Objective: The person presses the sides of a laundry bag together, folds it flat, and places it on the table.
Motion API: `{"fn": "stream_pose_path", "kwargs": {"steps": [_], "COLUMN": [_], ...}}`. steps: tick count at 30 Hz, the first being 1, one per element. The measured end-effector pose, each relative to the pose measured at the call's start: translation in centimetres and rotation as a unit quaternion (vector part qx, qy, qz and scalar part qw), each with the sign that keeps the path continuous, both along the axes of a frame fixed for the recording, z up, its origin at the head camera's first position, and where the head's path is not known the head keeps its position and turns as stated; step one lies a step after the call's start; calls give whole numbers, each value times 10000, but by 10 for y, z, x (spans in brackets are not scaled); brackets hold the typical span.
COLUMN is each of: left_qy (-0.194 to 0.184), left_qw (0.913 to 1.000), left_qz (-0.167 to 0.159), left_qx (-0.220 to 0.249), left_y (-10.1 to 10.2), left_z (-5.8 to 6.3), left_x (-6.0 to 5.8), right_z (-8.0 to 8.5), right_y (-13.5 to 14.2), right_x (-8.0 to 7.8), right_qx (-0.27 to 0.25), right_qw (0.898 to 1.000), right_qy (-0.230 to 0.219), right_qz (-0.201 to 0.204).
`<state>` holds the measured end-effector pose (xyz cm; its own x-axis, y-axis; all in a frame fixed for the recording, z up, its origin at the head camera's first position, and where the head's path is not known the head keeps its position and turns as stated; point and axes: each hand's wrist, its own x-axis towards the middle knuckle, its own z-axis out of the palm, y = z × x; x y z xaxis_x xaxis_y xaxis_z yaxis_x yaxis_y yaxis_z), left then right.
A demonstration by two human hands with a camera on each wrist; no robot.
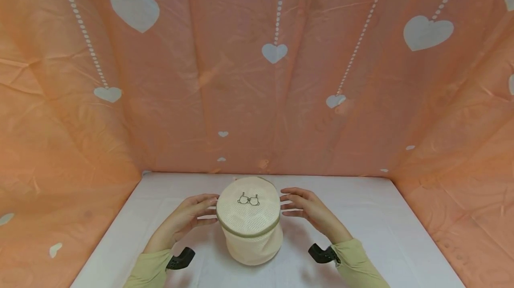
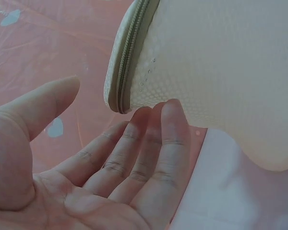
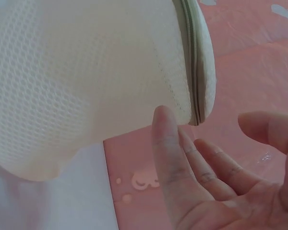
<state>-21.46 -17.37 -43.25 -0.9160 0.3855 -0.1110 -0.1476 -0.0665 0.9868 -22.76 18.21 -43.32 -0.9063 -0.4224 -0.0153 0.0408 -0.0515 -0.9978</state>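
A cream mesh laundry bag [image 1: 250,216], round like a drum, stands upright on the white table. Its lid carries a printed pair of glasses, and an olive-green zipper [image 2: 129,52] runs around the top edge. My left hand [image 1: 190,215] is at the bag's left side, fingers loosely extended with the tips right at the mesh below the zipper. On the opposite side my right hand [image 1: 307,210] has its fingers spread toward the bag. In the right wrist view its fingertips [image 3: 164,117] overlap the mesh near the zipper. Both thumbs stand away from the bag.
The white table [image 1: 361,199] reaches back to an orange-pink curtain [image 1: 241,100] with white hearts, which also hangs along both sides. Black wrist mounts [image 1: 181,258] sit at the light green sleeves [image 1: 355,263].
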Motion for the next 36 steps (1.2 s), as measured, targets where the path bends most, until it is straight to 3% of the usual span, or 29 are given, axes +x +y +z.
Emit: {"fn": "stream_pose_path", "kwargs": {"steps": [13,36], "left_qy": [-82,-24], "left_qw": [9999,10000], "left_qz": [-7,37], "left_qx": [142,-10], "left_y": [5,17], "left_z": [1,0], "left_x": [1,6], "right_z": [2,0], "right_y": [-8,-12], "right_x": [3,1], "right_qx": [142,58], "right_qw": [9999,9999], "right_qy": [-13,-70], "right_qz": [50,91]}}
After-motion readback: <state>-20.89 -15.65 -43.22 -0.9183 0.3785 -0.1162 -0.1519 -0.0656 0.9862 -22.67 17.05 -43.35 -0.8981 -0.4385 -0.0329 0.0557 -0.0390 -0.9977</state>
